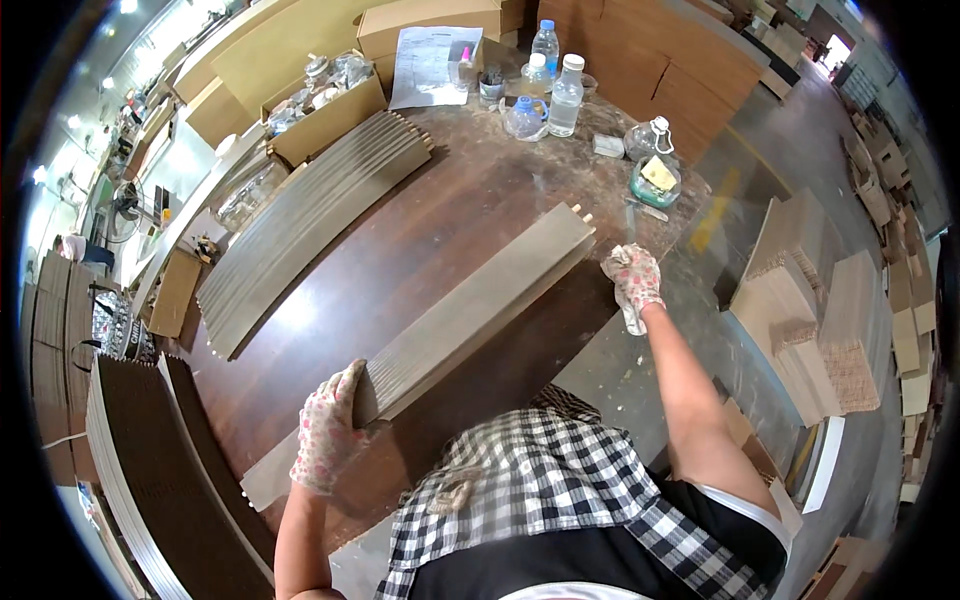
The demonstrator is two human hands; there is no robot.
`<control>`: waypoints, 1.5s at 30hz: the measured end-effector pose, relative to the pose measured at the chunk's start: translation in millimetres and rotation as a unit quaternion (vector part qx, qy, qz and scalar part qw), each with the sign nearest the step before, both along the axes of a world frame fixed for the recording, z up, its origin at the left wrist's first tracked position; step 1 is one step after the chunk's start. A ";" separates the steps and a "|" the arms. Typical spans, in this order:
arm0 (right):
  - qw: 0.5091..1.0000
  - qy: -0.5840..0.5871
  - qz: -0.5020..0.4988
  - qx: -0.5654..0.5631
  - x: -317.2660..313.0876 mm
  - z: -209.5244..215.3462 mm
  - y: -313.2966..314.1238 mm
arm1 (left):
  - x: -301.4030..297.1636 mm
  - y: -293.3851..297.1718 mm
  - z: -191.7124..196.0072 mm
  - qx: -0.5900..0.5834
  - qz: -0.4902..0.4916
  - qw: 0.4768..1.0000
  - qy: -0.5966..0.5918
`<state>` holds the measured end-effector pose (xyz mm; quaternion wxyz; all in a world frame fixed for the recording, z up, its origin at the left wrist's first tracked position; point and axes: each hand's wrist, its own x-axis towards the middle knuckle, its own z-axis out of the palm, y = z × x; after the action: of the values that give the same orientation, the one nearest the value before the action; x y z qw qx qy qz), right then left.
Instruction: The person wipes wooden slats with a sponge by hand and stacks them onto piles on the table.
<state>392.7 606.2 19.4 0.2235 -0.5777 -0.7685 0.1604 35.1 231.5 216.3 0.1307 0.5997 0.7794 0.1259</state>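
Note:
A long grey-brown wooden panel point(470, 310) lies diagonally across the dark table, with light pegs at its far end. Another piece point(270, 470) sticks out beneath its near end. My left hand point(330, 430), in a white glove with a pink pattern, grips the panel's near end, the thumb side along its end face. Just off the far end is my right hand point(632, 275), gloved alike and closed, beyond the table's right edge. Whitish crumpled material shows at its fingers; I cannot make out whether it is cloth or glove.
Similar panels point(310, 215) lie side by side at the left. Bottles point(566, 95), a tub with a yellow sponge point(657, 180) and a paper sheet point(435, 68) stand at the far edge. More panels point(140, 470) are stacked lower left; cardboard point(790, 300) stands right.

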 end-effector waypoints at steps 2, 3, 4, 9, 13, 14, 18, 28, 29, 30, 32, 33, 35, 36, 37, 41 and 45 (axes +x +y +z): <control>0.981 0.139 -0.062 -0.125 5.6 1.4 12.1 | 3.5 3.4 3.1 -0.010 0.005 1.000 0.018; 0.980 0.136 -0.088 -0.116 7.1 23.9 10.3 | 4.0 1.3 2.3 -0.004 0.005 0.999 0.033; 0.977 0.171 -0.086 -0.097 18.8 16.3 25.2 | 4.4 -0.9 1.4 0.003 0.004 0.999 0.048; 0.993 0.082 -0.081 -0.002 44.7 58.3 84.8 | 12.5 -2.5 -1.5 -0.017 0.062 0.995 0.074; 0.994 0.022 -0.096 0.036 50.1 73.0 138.1 | 17.4 -0.2 -6.7 -0.009 0.094 0.992 0.081; 0.995 -0.006 -0.098 0.031 43.9 77.8 146.9 | 16.4 -1.3 -8.0 -0.011 0.099 0.992 0.081; 0.985 -0.168 -0.032 -0.008 32.8 96.3 172.4 | 12.4 -4.6 -11.7 -0.009 0.100 0.991 0.087; 0.984 -0.164 0.010 -0.063 49.3 92.2 210.0 | 17.0 1.6 -12.7 0.008 0.085 0.993 0.086; 0.987 -0.160 -0.007 -0.025 50.3 91.1 206.5 | 16.7 3.5 -9.5 0.002 0.071 0.993 0.093; 0.987 -0.161 -0.007 -0.021 57.0 94.3 204.7 | 18.9 6.7 -6.0 0.005 0.072 0.993 0.092; 0.985 0.139 0.008 -0.098 71.7 106.4 197.5 | 28.7 15.4 3.6 0.102 0.036 0.990 0.088; 0.918 0.329 0.012 -0.220 52.5 127.9 173.0 | 34.1 15.7 6.1 0.101 0.045 0.990 0.091; 0.855 0.416 0.075 -0.300 43.8 169.5 124.7 | 46.2 26.4 9.5 0.178 0.046 0.981 0.061; 0.763 0.496 0.142 -0.389 32.0 175.9 105.3 | 59.7 35.3 20.8 0.190 0.053 0.980 0.027; 0.714 0.526 0.163 -0.432 20.6 178.8 83.7 | 71.3 48.4 27.5 0.225 0.052 0.973 -0.020; 0.659 0.492 0.248 -0.513 -9.3 181.1 19.3 | 90.8 120.5 46.5 0.241 -0.053 0.951 -0.188; 0.702 0.287 0.339 -0.557 -37.1 201.8 -13.8 | 118.3 158.8 54.5 0.265 -0.152 0.931 -0.198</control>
<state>355.6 592.4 221.2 0.0010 -0.2237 -0.5818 0.7819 153.4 390.3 270.8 0.1365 0.6864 0.5757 0.4228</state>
